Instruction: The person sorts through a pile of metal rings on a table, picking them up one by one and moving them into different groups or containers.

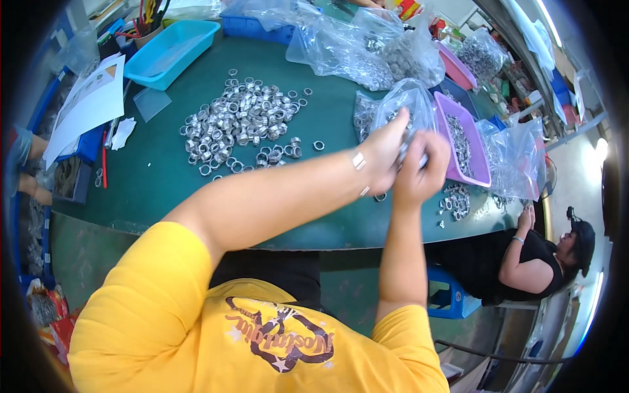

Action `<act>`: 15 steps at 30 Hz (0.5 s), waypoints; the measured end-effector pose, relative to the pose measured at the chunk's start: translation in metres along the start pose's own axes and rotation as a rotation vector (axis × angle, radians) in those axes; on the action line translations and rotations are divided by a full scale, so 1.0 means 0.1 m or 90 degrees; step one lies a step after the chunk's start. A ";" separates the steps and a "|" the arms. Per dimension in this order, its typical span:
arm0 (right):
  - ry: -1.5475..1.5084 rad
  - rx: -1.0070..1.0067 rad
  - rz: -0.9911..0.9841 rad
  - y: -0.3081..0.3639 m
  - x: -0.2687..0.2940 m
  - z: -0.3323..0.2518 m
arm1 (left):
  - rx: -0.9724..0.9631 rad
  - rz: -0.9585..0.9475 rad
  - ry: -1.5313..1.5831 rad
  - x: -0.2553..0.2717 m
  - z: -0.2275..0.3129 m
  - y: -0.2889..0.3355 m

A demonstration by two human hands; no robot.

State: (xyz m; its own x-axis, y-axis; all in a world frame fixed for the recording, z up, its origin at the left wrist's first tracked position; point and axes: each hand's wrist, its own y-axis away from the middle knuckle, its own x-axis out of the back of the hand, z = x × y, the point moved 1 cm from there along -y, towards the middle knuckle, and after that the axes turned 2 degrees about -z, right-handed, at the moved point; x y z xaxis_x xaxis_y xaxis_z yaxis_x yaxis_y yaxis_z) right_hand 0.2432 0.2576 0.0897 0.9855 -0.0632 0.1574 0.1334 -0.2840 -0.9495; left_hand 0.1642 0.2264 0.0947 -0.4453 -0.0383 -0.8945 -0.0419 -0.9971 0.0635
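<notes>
My left hand (385,149) reaches far to the right across the green table, its thumb up and its fingers mostly hidden behind the right hand. My right hand (422,169) is curled closed against it, slightly blurred. Between the two hands shows a bit of silver metal parts (405,148), too covered to count. Just behind the hands lies a clear plastic bag (413,98), beside a purple tray (481,160) of small metal pieces. A big loose pile of silver metal rings (242,118) spreads left of my hands, above my left forearm.
Smaller metal parts (457,202) lie right of my hands. Large clear bags of parts (367,49) fill the back. A turquoise tray (173,52) and paper sheets (88,108) are at left. Another person (534,262) in black sits at right, near a blue stool (449,295).
</notes>
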 end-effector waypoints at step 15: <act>-0.181 -0.084 -0.606 0.66 -0.86 0.00 | 0.287 0.019 -0.056 1.27 -0.05 2.24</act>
State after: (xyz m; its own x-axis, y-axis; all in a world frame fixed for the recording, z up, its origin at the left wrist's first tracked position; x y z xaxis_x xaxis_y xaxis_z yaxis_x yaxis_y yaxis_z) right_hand 0.1676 0.2447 0.0137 0.4647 0.4716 0.7494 0.8843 -0.2030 -0.4206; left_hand 0.1025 -0.0021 -0.0070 -0.5256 -0.0409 -0.8497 -0.4048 -0.8665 0.2921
